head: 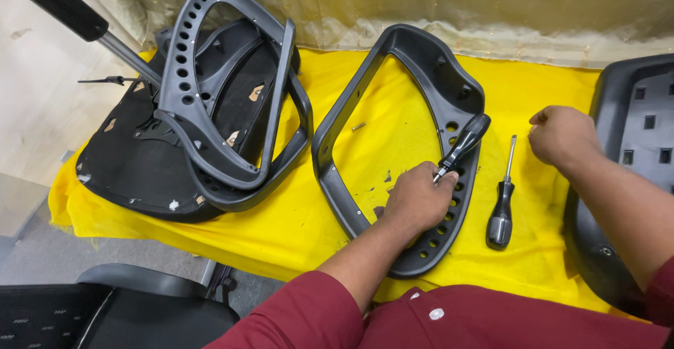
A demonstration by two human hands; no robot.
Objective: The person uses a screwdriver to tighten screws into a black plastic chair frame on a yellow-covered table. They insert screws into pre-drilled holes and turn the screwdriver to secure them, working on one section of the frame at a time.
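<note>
My left hand [415,199] rests on the right side of a black plastic chair frame [351,103] lying flat on the yellow cloth [295,215]. It grips a black-handled screwdriver [463,142] by the shaft, handle pointing up and away. My right hand [562,137] is a closed fist with nothing in it, hovering over the cloth at the right. A second black-handled screwdriver [503,205] lies on the cloth between my hands. A small loose screw [359,126] lies inside the frame opening.
At the left, more black chair frames [210,110] are stacked on an upturned seat pad [133,173] with a gas-lift column [77,19]. A black perforated seat shell [639,131] sits at the right edge. A black chair part [105,314] is below the table.
</note>
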